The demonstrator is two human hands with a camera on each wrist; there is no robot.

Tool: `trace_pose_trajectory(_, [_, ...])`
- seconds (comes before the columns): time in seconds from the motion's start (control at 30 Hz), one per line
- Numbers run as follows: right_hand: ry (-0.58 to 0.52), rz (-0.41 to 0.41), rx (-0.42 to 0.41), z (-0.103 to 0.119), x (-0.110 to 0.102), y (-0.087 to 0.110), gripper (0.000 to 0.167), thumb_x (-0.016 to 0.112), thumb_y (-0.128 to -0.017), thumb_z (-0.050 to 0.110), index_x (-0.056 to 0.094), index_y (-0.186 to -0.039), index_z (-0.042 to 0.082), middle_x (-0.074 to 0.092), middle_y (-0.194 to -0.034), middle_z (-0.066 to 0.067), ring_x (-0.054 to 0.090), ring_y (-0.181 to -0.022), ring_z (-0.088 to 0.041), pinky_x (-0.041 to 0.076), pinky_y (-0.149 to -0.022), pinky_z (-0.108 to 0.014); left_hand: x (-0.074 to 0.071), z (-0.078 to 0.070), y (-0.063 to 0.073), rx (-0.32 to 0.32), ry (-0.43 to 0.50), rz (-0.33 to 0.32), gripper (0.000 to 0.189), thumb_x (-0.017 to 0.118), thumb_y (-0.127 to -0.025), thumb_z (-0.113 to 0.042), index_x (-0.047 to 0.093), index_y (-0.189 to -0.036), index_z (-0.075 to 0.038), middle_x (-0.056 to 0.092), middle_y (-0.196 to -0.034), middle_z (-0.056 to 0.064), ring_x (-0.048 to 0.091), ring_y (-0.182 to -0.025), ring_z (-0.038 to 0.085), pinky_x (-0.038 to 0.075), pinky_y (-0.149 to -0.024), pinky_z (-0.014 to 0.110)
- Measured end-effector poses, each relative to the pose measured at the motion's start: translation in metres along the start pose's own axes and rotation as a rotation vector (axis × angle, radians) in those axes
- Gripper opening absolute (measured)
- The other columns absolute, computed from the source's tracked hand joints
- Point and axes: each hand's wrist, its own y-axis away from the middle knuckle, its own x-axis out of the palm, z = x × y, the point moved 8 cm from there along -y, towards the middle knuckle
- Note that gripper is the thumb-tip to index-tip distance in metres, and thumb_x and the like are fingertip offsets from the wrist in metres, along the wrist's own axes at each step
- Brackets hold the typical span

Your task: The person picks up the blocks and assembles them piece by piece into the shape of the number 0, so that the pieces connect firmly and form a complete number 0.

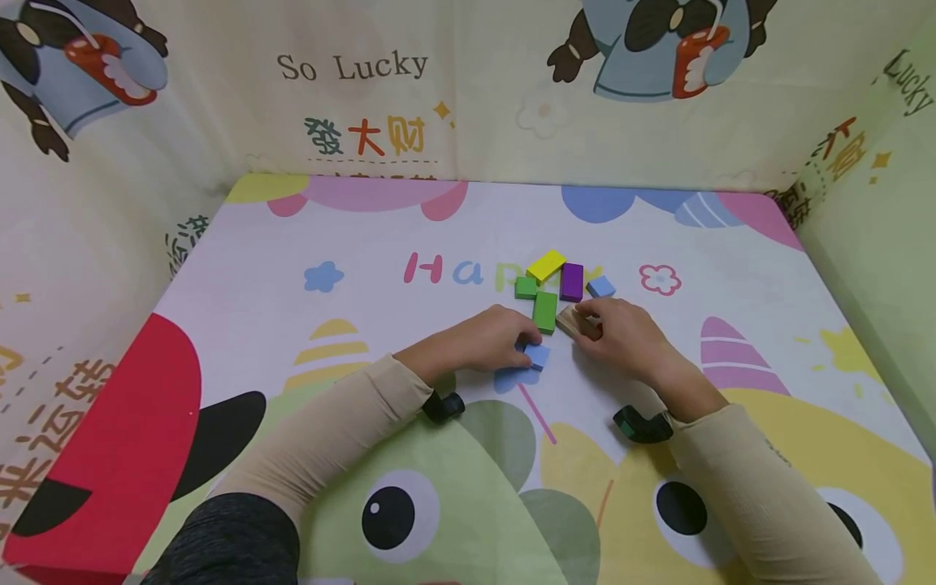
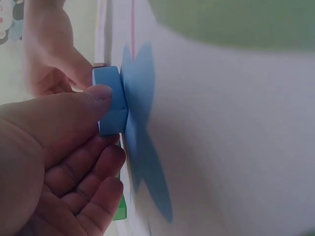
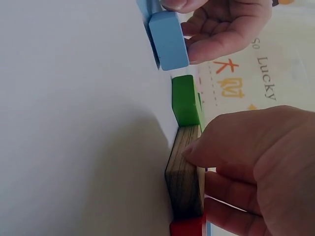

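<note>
Pinching light-blue rectangular block [image 1: 537, 357] in left hand [image 1: 503, 335], with thumb laid flat on the near face and lower fingers curled inward. Located at the edge of a blue print [image 1: 514, 380] on the mat [image 1: 731, 284], just off the near end of the long green block [image 1: 544, 314]. Cannot tell whether resting on the mat or slightly raised.

Pinching bare-wood block [image 1: 569, 322] in right hand [image 1: 625, 335], with thumb on the near side and fingers toward the far side; far contact hidden from view. Set slantwise beside the long green block, touching or nearly so. At the opposite end, per right wrist view, a red block [image 3: 189, 227], close against the wood.

Beyond both hands, in a loose cluster over the "Happy" lettering [image 1: 468, 271]: small green block [image 1: 525, 288], yellow block [image 1: 546, 266], purple block [image 1: 572, 282], second light-blue block [image 1: 601, 286]. At the wrists, black wrist cameras [image 1: 443, 407] and beige sleeves [image 1: 336, 439]. Behind, a cream printed curtain [image 1: 497, 49].
</note>
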Motion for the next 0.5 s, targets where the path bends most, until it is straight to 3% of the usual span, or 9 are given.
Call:
trace_pose_trajectory(0.27, [-0.004,0.014,-0.068,0.0049,0.0009,0.0039,0.042,0.068,-0.089,0.008,0.061,-0.128,-0.006,0.064,-0.120,-0.022,0.056,-0.114,-0.041,0.042,-0.100,-0.056,-0.0018,0.0032,0.0024,0.016,-0.009,-0.006,0.038,0.073,-0.093,-0.022,0.068,-0.129,-0.009,0.068,-0.114,-0.001,0.056,-0.099,0.012,0.046,-0.092,0.022])
trace_pose_trajectory(0.5, [0.016,-0.008,-0.143,0.0098,0.0005,0.0079,0.040,0.071,-0.086,0.005,0.065,-0.125,-0.005,0.067,-0.116,-0.020,0.056,-0.113,-0.041,0.041,-0.099,-0.058,-0.0021,0.0058,0.0043,-0.004,0.000,0.000,0.037,0.073,-0.093,-0.021,0.068,-0.128,-0.011,0.067,-0.116,-0.001,0.054,-0.101,0.013,0.046,-0.095,0.024])
